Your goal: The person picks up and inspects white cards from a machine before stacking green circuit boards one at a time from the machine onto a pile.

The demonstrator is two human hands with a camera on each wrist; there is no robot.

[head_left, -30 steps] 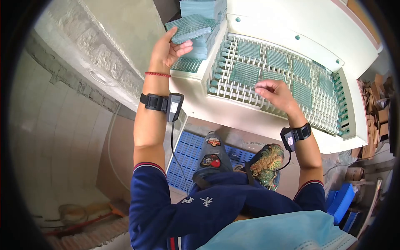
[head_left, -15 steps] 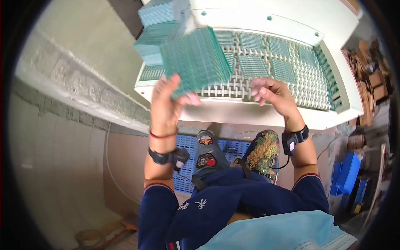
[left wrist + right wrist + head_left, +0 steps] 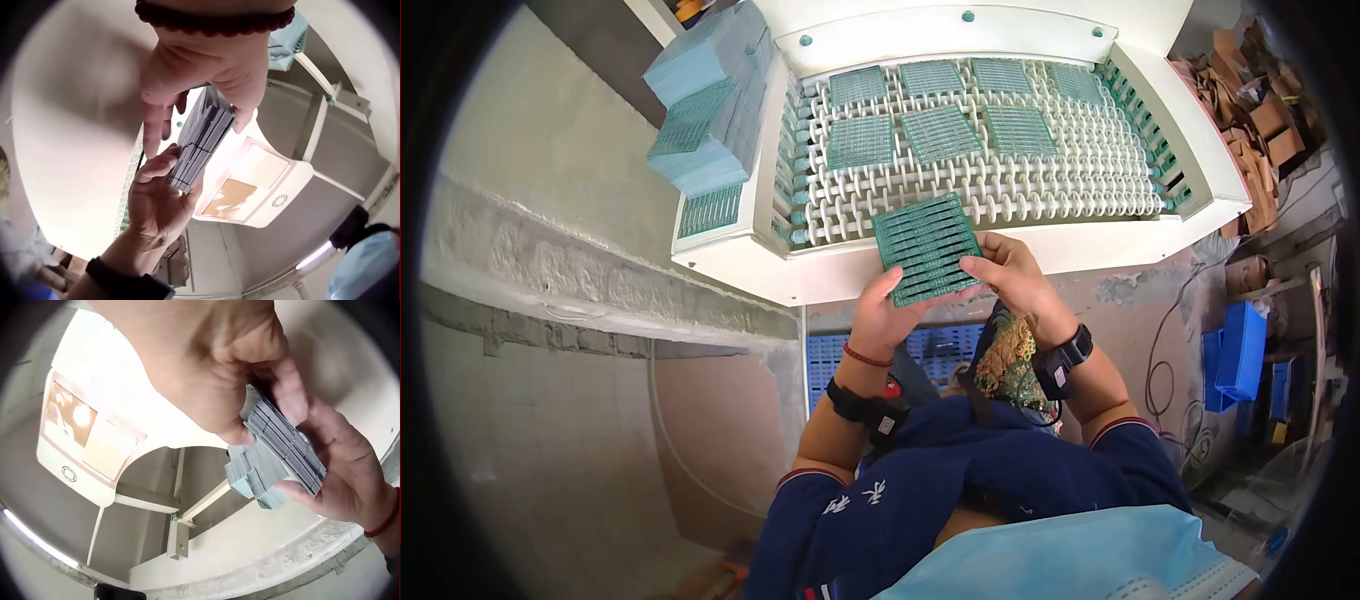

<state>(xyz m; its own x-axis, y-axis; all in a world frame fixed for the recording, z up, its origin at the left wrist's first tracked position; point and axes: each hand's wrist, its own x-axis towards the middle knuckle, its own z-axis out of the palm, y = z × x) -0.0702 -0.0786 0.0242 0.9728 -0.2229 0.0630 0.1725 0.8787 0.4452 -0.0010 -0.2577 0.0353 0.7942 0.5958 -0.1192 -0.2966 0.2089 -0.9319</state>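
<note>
A stack of green circuit board panels (image 3: 926, 248) is held between both hands in front of the machine's near edge, its face turned up toward the head camera. My left hand (image 3: 885, 315) grips the lower left of the stack, thumb on the face. At the right side, my right hand (image 3: 1015, 280) pinches it with the thumb on top and fingers behind. Both wrist views show the layered edges of the stack (image 3: 203, 140) between the two hands. Beyond it, several single panels (image 3: 860, 140) lie in two rows on a white roller conveyor (image 3: 1000, 205).
Tall stacks of panels (image 3: 710, 130) stand on the machine's left ledge beside a wall. A white machine frame (image 3: 820, 275) borders the conveyor. Cardboard scraps (image 3: 1250, 120) and blue bins (image 3: 1240, 350) sit at the right, and a blue slatted mat (image 3: 825, 360) lies below.
The left hand has brought the panel stack from the pile at the left down to the middle. The right hand, previously free over the conveyor, now holds the stack too. The head view has shifted left.
</note>
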